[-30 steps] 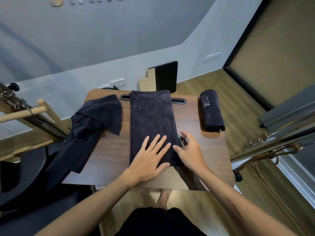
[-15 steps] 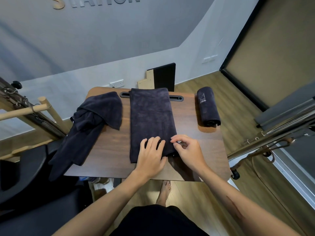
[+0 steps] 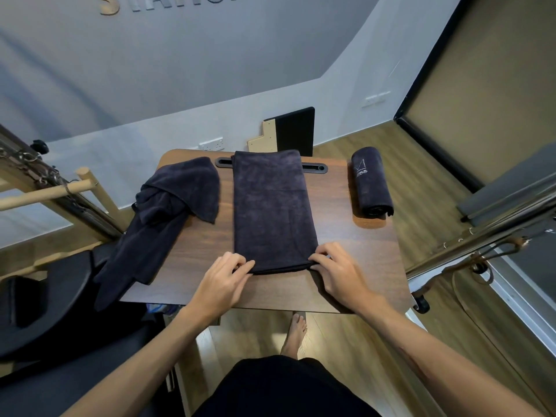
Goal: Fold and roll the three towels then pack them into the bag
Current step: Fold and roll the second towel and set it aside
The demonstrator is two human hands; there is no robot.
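Hands point(image 3: 224, 279) point(image 3: 338, 270) both pinching the towel point(image 3: 272, 209) near corners, so roll tight and even, or it'll end up lopsided.

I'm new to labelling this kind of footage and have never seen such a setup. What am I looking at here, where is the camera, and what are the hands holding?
No machine here: a person wears a wide-angle camera on the head, looking down at their own bare arms. On the wooden table lie three dark towels: a rolled towel at the right, a crumpled towel hanging off the left edge, and a folded towel laid flat in the middle. The left hand and right hand each pinch a near corner of the folded towel, probably ready to start rolling it. No bag shows.
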